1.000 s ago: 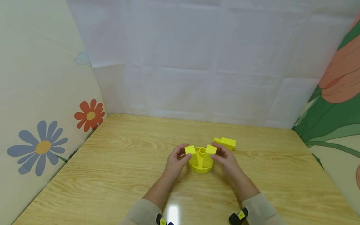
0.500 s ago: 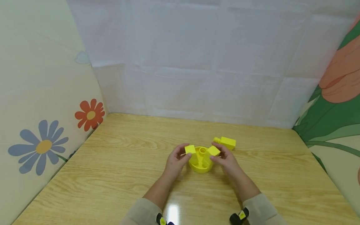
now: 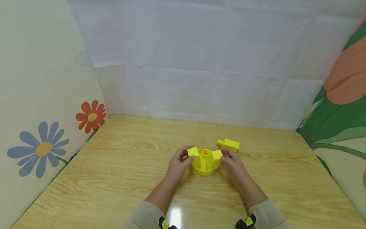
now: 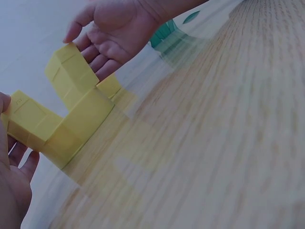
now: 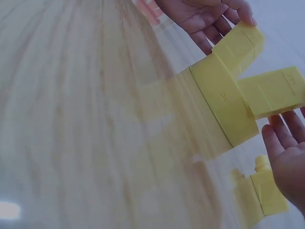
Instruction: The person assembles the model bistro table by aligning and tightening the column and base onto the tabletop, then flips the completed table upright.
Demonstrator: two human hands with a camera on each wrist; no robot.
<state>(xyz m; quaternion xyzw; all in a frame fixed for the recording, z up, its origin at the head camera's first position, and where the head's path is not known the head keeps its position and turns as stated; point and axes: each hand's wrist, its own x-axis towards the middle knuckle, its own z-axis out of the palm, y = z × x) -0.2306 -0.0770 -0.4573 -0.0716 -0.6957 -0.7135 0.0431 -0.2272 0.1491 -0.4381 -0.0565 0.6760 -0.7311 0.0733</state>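
A round yellow dish-like toy base point(image 3: 203, 172) sits on the wooden table, a ring-shaped socket inside it. Two yellow rectangular blocks stand up from it, leaning outward. My left hand point(image 3: 178, 165) pinches the left block point(image 3: 193, 154) between thumb and fingers. At the right block point(image 3: 215, 159), my right hand point(image 3: 233, 163) has its thumb on the near edge and its fingertips round the far side. In the right wrist view, the fingers of the right hand point(image 5: 289, 157) lie along the underside of this block point(image 5: 274, 93).
Another yellow block with a round knob point(image 3: 231, 145) lies on its side just beyond my right hand. White cloth point(image 3: 183, 63) hangs behind the table point(image 3: 137, 136). Flower-printed panels flank it at left point(image 3: 43, 79) and right point(image 3: 346, 121).
The right block has turned and now leans further outward. My right thumb has slid off its front towards the right edge, the hand shifting slightly right. The left hand holds still.
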